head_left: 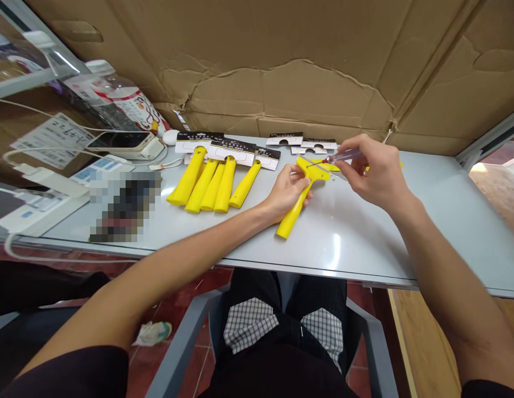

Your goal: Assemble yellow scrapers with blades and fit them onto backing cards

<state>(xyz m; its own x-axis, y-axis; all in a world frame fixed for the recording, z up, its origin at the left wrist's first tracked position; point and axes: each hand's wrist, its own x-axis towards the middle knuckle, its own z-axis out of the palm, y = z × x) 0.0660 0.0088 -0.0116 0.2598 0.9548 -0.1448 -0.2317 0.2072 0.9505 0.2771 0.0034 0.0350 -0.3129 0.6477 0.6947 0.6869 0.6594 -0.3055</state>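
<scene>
My left hand (290, 190) is closed round the neck of a yellow plastic scraper (296, 211), its handle slanting down toward the table's front edge. In my right hand (371, 168) is a screwdriver (344, 157) with a clear handle, pinched between the fingers. The shaft points left and its tip is at the scraper's head, by a small hole or screw. A few tiny metal pieces (334, 178) lie on the table just beyond the head. Behind my right hand, more yellow plastic parts (329, 166) are partly hidden.
Several yellow scrapers (202, 182) with black-and-white header cards (234, 150) lie left of my hands. More cards (285, 139) are at the back, against a cardboard sheet (323, 94). A phone (120, 141), power strip (45, 207), cables and bottles (128, 99) crowd the left end.
</scene>
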